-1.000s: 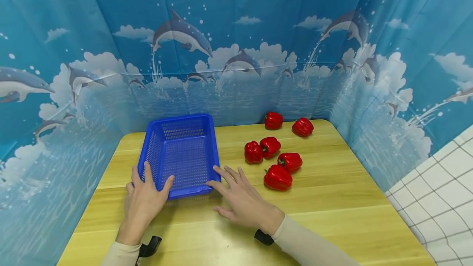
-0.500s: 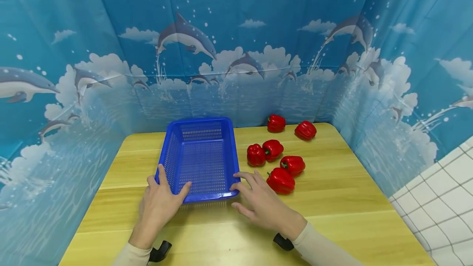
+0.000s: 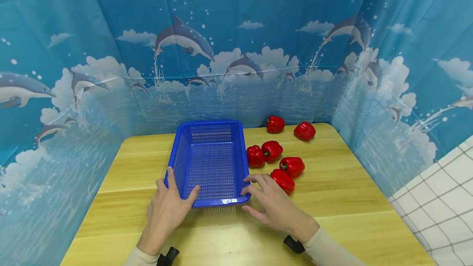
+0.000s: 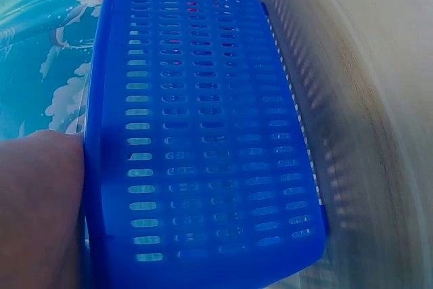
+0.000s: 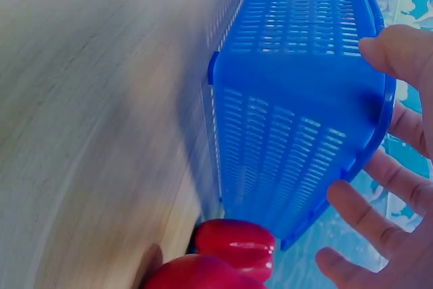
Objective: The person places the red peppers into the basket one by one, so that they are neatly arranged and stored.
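Note:
A blue plastic mesh basket (image 3: pixel 210 167) stands on the wooden table with nothing inside it. At its near left corner, my left hand (image 3: pixel 168 208) holds the rim, thumb over the near edge and index finger along the left side. In the left wrist view part of that hand (image 4: pixel 40 201) shows beside the rim. My right hand (image 3: pixel 275 206) has its fingers spread, fingertips touching the near right corner. The right wrist view shows these fingers (image 5: pixel 365 214) at the rim and red bell peppers (image 5: pixel 237 245) beside the basket's side wall.
Several red bell peppers (image 3: pixel 272 151) lie right of the basket, the nearest partly behind my right hand. A blue dolphin-print curtain (image 3: pixel 236 93) hangs along the back and sides of the yellow wooden table (image 3: pixel 332 200). White tiles (image 3: pixel 439 200) show at the far right.
The basket has slid to the right with both hands moving along with it. Its right side now stands close to the bell peppers, which have stayed put.

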`<state>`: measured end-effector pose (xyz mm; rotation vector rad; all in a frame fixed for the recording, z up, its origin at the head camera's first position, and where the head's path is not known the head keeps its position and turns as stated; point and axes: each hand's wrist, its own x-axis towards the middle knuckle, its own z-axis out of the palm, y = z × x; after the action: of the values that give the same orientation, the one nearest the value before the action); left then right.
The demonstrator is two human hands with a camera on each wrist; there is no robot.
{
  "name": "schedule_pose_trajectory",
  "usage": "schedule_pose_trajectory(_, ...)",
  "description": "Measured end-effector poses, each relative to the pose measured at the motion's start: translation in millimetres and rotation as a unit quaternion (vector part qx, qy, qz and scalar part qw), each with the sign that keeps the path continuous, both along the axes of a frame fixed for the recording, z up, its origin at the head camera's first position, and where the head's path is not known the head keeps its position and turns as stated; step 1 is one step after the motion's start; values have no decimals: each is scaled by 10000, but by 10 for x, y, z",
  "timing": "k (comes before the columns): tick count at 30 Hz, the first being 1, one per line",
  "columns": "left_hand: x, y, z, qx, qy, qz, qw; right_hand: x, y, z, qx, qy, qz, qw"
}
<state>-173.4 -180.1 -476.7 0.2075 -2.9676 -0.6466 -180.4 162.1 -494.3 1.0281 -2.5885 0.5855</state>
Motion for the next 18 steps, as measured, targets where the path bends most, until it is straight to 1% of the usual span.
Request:
schedule_pose_trajectory(3,1,4,-17,56,32,-19,10000,-20,51,0,48,101,16,9999)
schedule_pose_trajectory(5,18,-17,-31,117,33,-23,9999,-56,91,-6,59,194,-43,9998)
schedule_pose_trajectory(8,47,-60,-46,245,-54,-47,9997,-136,197,-20,38,295,-285,9992)
schedule_pose_trajectory(10,59,-88,-48,349,-105,-60,9993,-207,297,-30,69,311,-523,9981)
schedule_pose_trajectory(15,41,-122,-37,482,-110,-153,9987,-381,553,-31,432,145,-1094,9930)
schedule_pose_trajectory(18,33,-132,-32,498,-81,-210,9985,-450,647,-44,602,-3,-1206,9909)
